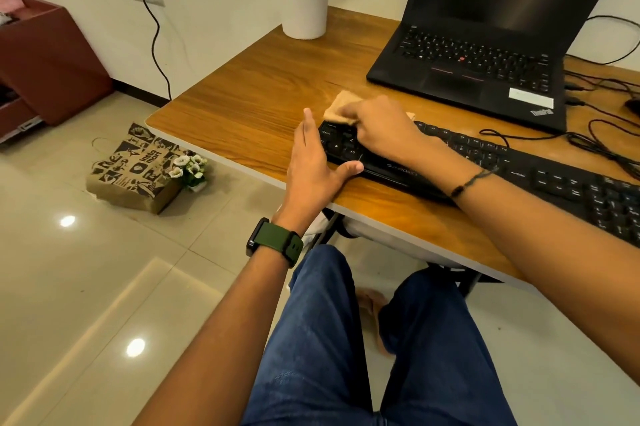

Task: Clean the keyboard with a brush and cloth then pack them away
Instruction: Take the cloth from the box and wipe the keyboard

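The right hand [375, 128] presses a tan cloth [341, 107], bunched in its closed fingers, onto the left end of the keyboard [519, 166] on the bench [242, 107]. The left hand [313, 166], open, braces that end. The cloth looks soft and light, best held bunched.

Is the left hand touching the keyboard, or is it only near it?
Touching. In the head view the left hand lies against the left end of the keyboard, its thumb pressed on the front edge with no gap.
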Available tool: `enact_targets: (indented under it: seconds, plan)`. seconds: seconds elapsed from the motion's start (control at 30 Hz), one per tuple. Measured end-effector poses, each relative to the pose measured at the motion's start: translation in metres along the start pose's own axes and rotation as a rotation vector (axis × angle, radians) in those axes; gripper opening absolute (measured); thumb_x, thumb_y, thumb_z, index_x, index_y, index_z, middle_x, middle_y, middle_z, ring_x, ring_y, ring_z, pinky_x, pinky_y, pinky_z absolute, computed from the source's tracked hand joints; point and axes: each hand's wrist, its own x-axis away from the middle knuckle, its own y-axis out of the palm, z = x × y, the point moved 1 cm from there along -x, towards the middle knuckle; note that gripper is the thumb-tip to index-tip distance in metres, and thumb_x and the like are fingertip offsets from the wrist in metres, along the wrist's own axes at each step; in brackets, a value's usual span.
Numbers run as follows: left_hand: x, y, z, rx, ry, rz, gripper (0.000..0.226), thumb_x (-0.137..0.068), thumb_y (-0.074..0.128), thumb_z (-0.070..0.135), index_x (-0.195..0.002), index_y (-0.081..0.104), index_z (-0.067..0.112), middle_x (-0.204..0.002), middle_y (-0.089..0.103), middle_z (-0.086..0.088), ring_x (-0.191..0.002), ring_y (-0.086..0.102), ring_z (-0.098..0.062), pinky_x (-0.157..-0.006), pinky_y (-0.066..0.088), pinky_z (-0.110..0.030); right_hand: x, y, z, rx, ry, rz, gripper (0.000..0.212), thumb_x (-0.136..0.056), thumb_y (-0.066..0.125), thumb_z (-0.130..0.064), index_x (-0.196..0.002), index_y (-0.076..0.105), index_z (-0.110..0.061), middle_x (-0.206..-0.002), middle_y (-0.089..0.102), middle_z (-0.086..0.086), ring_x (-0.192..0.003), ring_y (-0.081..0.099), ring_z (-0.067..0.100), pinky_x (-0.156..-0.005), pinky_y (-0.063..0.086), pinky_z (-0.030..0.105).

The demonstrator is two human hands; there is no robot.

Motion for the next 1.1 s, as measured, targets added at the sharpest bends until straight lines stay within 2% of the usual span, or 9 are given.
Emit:
enact_targets:
  seconds: [0.1,0.17,0.23,0.37,0.53,0.8,0.9,1.0,1.1]
  plan:
    - [-0.001,0.001,-0.001,0.007,0.003,0.003,0.11,-0.073,0.075,0.036,-0.146,-0.001,0.006,-0.148,0.023,-0.011,-0.136,0.023,-0.022,-0.103,0.025,-0.024,0.032,-0.009,-0.008,-0.118,-0.202,-0.099,0.048,-0.081,0.053,-0.001,-0.127,0.057,-0.015,-0.129,0.058,0.007,-0.123,0.051,0.025,-0.103,0.039,0.038]
    - [0.0,0.001,-0.001,0.008,0.013,0.02,0.11,-0.071,0.076,0.036,-0.147,0.0,0.006,-0.147,0.025,-0.012,-0.135,0.025,-0.022,-0.101,0.026,-0.023,0.048,-0.016,-0.007,-0.229,-0.268,-0.099,0.046,-0.081,0.052,0.004,-0.122,0.061,-0.013,-0.126,0.06,0.007,-0.121,0.052,0.02,-0.103,0.037,0.029]
    - [0.001,0.0,0.0,0.01,0.028,0.035,0.109,-0.071,0.075,0.038,-0.147,0.003,0.007,-0.147,0.026,-0.011,-0.135,0.026,-0.022,-0.102,0.027,-0.025,0.046,-0.025,0.007,-0.296,-0.171,0.019,0.046,-0.083,0.048,0.008,-0.122,0.06,-0.012,-0.124,0.061,0.009,-0.117,0.054,0.02,-0.097,0.036,0.02]
    - [0.003,-0.002,0.004,-0.022,0.057,0.025,0.104,-0.074,0.072,0.043,-0.147,0.005,0.011,-0.148,0.024,-0.009,-0.135,0.026,-0.02,-0.103,0.031,-0.03,0.021,-0.036,0.051,-0.256,0.099,0.251,0.046,-0.088,0.043,0.003,-0.125,0.058,-0.019,-0.125,0.061,0.008,-0.114,0.055,0.025,-0.097,0.043,0.033]
    - [0.005,0.001,0.007,-0.102,0.081,-0.027,0.107,-0.071,0.069,0.053,-0.147,0.007,0.011,-0.151,0.018,-0.009,-0.139,0.019,-0.021,-0.109,0.025,-0.032,0.021,-0.01,0.048,-0.004,0.114,0.016,0.046,-0.088,0.042,0.001,-0.128,0.056,-0.018,-0.121,0.062,0.015,-0.11,0.055,0.033,-0.091,0.044,0.039]
    - [0.005,0.003,0.009,-0.131,0.099,-0.022,0.107,-0.071,0.07,0.049,-0.147,0.007,0.007,-0.154,0.015,-0.011,-0.142,0.011,-0.022,-0.113,0.016,-0.031,0.082,-0.018,0.009,-0.171,-0.124,-0.011,0.044,-0.087,0.047,0.0,-0.125,0.058,-0.019,-0.128,0.059,0.003,-0.12,0.052,0.023,-0.102,0.039,0.034]
    - [0.005,0.003,0.008,-0.134,0.097,-0.032,0.108,-0.071,0.069,0.051,-0.147,0.006,0.008,-0.154,0.015,-0.011,-0.142,0.012,-0.022,-0.113,0.016,-0.032,0.069,-0.036,0.023,-0.3,-0.001,0.101,0.043,-0.089,0.047,0.003,-0.123,0.06,-0.019,-0.123,0.062,0.006,-0.112,0.057,0.021,-0.093,0.04,0.024]
    - [0.005,0.003,0.009,-0.152,0.111,-0.045,0.112,-0.068,0.07,0.055,-0.147,0.006,0.009,-0.152,0.016,-0.012,-0.141,0.013,-0.024,-0.115,0.017,-0.035,0.035,-0.04,0.057,-0.231,0.162,0.215,0.044,-0.09,0.043,0.0,-0.124,0.059,-0.023,-0.12,0.063,0.008,-0.106,0.058,0.024,-0.09,0.045,0.031]
    - [0.005,0.005,0.008,-0.157,0.106,-0.055,0.113,-0.067,0.071,0.055,-0.147,0.006,0.009,-0.152,0.016,-0.013,-0.141,0.013,-0.025,-0.115,0.017,-0.036,0.018,-0.022,0.063,-0.032,0.185,0.077,0.044,-0.09,0.043,-0.003,-0.128,0.055,-0.023,-0.119,0.063,0.012,-0.103,0.058,0.027,-0.089,0.047,0.039]
